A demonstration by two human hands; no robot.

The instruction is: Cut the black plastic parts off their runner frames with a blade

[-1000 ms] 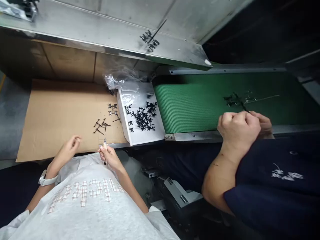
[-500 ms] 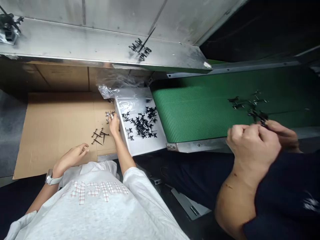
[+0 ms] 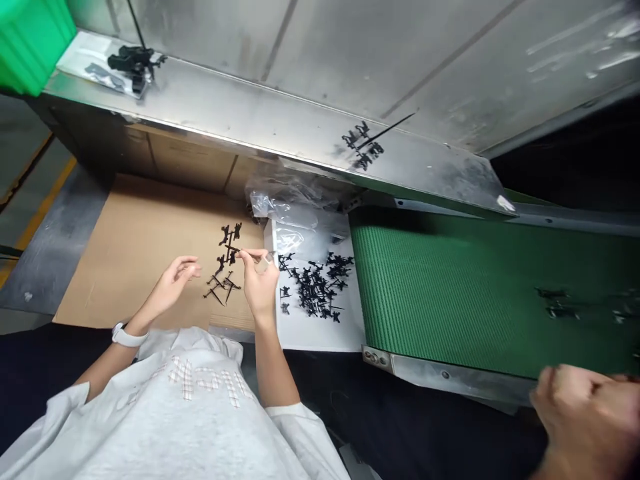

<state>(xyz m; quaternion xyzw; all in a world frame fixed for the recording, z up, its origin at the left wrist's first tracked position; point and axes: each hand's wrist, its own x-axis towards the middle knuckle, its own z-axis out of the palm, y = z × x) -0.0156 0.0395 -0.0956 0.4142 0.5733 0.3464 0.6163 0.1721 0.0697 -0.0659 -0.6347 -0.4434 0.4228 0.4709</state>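
My right hand (image 3: 260, 288) is closed, thumb and forefinger pinching the stem of a branched black plastic moulding (image 3: 230, 245) over the cardboard. A small pale item (image 3: 264, 264) shows at its fingers; I cannot make out what it is. To the left, my left hand (image 3: 174, 283) hovers above the cardboard (image 3: 135, 247), fingers loosely curved and holding nothing. Several thin black plastic sticks (image 3: 223, 288) lie between the two hands. Right beside my right hand, a white box (image 3: 320, 337) contains a heap of black plastic parts (image 3: 317, 290).
Clear plastic bags (image 3: 295, 207) lie at the box's back. A green conveyor belt (image 3: 430, 293) runs to the right, carrying black mouldings (image 3: 557, 303); a co-worker's hand (image 3: 585, 407) is at its near edge. On the metal shelf (image 3: 280, 120) stand another moulding (image 3: 365, 145) and a green bin (image 3: 35, 47).
The view has swung left, bringing the green bin into sight. My right hand now holds the moulding up from the cardboard by the box. My left hand has come nearer to it.
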